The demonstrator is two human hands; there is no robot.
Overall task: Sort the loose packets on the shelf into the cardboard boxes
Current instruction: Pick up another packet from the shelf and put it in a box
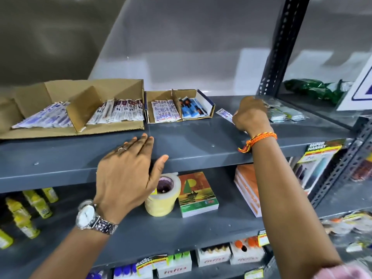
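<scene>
Head view: right hand [250, 115] hides its fingers over loose packets [285, 114], grip unclear; left hand [128, 170] spread, empty.

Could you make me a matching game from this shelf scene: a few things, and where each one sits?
Things:
1. blue packets
2. tape roll
3. left hand
4. green bag

Places:
A. past the upright post, far right
B. resting on the shelf's front edge
C. lower shelf, beside a booklet
D. right compartment of the small cardboard box

Pairs: 1-D, 2-C, 3-B, 4-A
</scene>
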